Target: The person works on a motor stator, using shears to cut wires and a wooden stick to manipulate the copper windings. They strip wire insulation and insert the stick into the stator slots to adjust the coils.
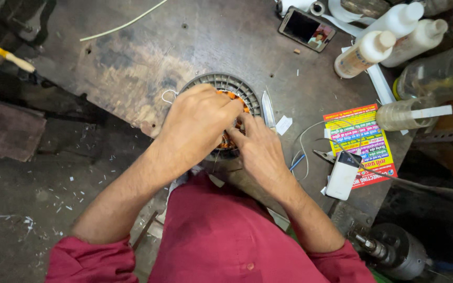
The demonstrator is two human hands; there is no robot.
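Both hands work on the stator (225, 84) lying flat on the bench (132, 57). Left hand (197, 123) covers it with fingers curled onto the orange windings; right hand (260, 149) pinches at them. Next move probably needs careful, firm pressing
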